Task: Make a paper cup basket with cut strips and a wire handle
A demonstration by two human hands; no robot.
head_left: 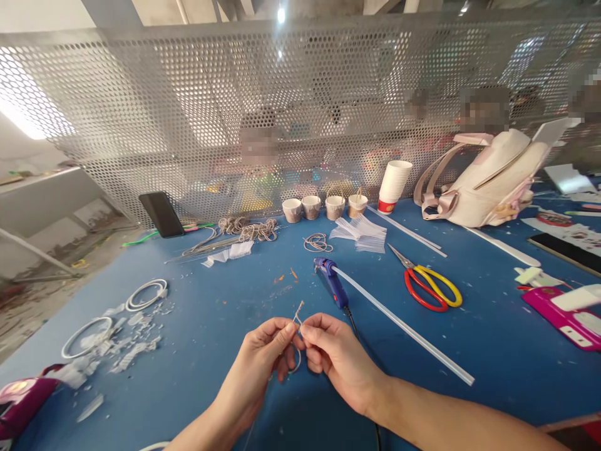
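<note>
Low over the front of the blue table, my left hand [270, 351] and my right hand [335, 354] meet, fingertips nearly touching. Both pinch a thin pale cord [299, 308]. One end sticks up above my fingertips, and a loop of it hangs between the hands. Fingers hide the middle part, so I cannot tell whether it is knotted. Just beyond my right hand lies a blue hot glue gun [332, 282], with a long clear glue stick [404, 322] in its back end.
Red-and-yellow-handled scissors [427, 285] lie at right. Several small cups [335, 208], stacked paper cups [394, 185] and a backpack [488, 178] stand before a perforated metal screen [197, 113]. Cord bundles [253, 230], a phone [162, 214] and white rings [87, 338] are leftward.
</note>
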